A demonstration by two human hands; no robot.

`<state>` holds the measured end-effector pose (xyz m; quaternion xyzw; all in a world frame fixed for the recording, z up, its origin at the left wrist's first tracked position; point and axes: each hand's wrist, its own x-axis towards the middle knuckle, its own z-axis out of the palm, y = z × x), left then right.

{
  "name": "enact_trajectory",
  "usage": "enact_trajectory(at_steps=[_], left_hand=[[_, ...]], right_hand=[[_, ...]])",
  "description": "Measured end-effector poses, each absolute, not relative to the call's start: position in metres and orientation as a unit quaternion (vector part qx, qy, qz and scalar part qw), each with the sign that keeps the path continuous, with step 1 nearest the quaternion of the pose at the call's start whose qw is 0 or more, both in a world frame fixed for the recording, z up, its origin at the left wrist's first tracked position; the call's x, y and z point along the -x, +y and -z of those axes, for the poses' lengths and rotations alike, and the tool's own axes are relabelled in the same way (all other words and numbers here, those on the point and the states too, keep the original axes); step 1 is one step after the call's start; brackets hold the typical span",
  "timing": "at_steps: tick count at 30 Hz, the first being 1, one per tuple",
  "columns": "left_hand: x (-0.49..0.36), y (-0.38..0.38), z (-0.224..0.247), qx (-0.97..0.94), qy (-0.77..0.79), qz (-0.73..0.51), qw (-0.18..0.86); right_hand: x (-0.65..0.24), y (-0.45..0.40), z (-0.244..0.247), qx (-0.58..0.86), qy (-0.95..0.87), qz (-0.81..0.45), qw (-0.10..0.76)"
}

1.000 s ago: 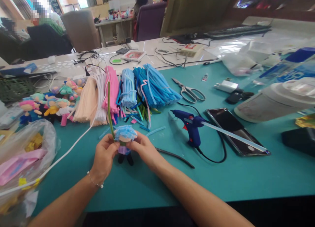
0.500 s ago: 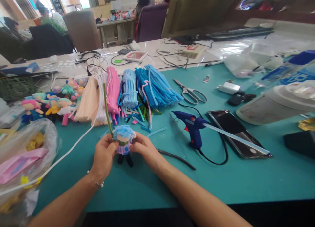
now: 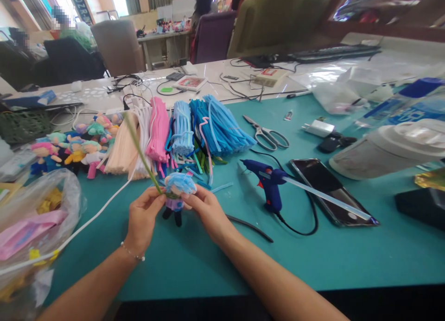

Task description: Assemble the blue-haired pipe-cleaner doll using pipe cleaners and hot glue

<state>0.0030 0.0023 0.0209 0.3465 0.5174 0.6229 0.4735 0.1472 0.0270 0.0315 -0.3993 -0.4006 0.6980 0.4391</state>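
Observation:
Between my hands is a small doll (image 3: 179, 183) with blue hair, a lilac top and black legs, held above the green mat. My left hand (image 3: 146, 214) pinches a long green pipe cleaner (image 3: 137, 147) at the doll's neck; its free end slants up to the left. Green also shows around the neck under the head. My right hand (image 3: 205, 207) is closed on the doll's right side at head and neck height, its fingertips partly hidden behind the doll. A black pipe cleaner (image 3: 252, 227) lies on the mat beside my right forearm.
Bundles of peach, white, pink and blue pipe cleaners (image 3: 222, 126) stand behind the doll, with several finished dolls (image 3: 73, 147) to their left. Rightward lie scissors (image 3: 267, 133), a blue glue gun (image 3: 267, 179), a phone (image 3: 330, 191) and a white cup (image 3: 389, 147). A plastic bag (image 3: 66, 195) is at left.
The doll has tilted, its head leaning right and its legs swinging left. The green pipe cleaner has swung from nearly upright toward the left. My right hand has shifted up to the doll's head and neck.

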Motion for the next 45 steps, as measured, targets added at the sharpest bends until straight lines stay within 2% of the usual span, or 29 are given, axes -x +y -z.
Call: enact_trajectory(at_steps=[10, 17, 20, 24, 28, 31, 36, 45], left_hand=[[0.004, 0.004, -0.021, -0.327, 0.526, -0.669, 0.411], [0.005, 0.000, -0.025, -0.385, 0.488, -0.684, 0.381], [0.004, -0.004, -0.025, -0.420, 0.476, -0.672, 0.381], [0.002, -0.007, -0.027, -0.467, 0.460, -0.651, 0.383], [0.001, -0.008, -0.032, -0.513, 0.469, -0.625, 0.354], [0.000, -0.008, -0.036, -0.541, 0.472, -0.603, 0.349], [0.001, -0.009, -0.035, -0.586, 0.465, -0.568, 0.343], [0.001, -0.008, -0.031, -0.540, 0.459, -0.573, 0.411]], right_hand=[[-0.151, 0.032, -0.030, 0.407, -0.419, -0.688, 0.431], [-0.152, 0.031, -0.032, 0.471, -0.595, -0.572, 0.312], [-0.148, 0.029, -0.030, 0.483, -0.662, -0.493, 0.293], [-0.148, 0.030, -0.027, 0.488, -0.719, -0.392, 0.302], [-0.152, 0.028, -0.033, 0.471, -0.721, -0.334, 0.382], [-0.156, 0.025, -0.042, 0.441, -0.698, -0.381, 0.415], [-0.160, 0.023, -0.052, 0.407, -0.643, -0.546, 0.349], [-0.155, 0.022, -0.048, 0.397, -0.546, -0.660, 0.330]])
